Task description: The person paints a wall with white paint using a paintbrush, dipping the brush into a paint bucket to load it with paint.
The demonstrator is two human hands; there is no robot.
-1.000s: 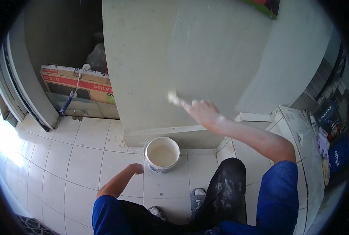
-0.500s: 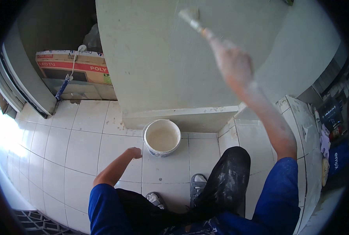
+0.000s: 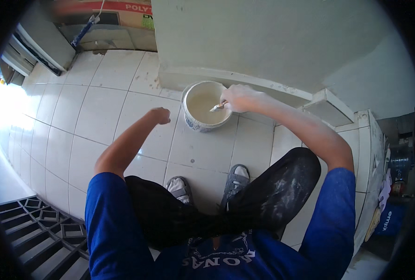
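Observation:
A white round bucket (image 3: 187,108) holding pale, creamy liquid stands on the tiled floor in front of me, against the foot of the wall. My right hand (image 3: 241,99), dusted white, reaches over the bucket's right rim. Its fingers are closed on a paintbrush (image 3: 219,107), whose pale bristle end points down-left into the bucket's opening. Whether the bristles touch the liquid, I cannot tell. To the left of the bucket, apart from it, my left hand (image 3: 160,115) hangs in a loose fist with nothing visible in it.
Ahead rises a grey-green wall (image 3: 263,42) with a low ledge along its base. A blue paint roller (image 3: 83,32) leans by cardboard at the far left. A dark metal grille (image 3: 35,233) lies near left. Bottles and a blue bag (image 3: 390,219) sit at the right.
My right hand has come down from the wall to the bucket, bringing the paintbrush over its opening. The view has tilted lower; my left hand remains a fist beside the bucket.

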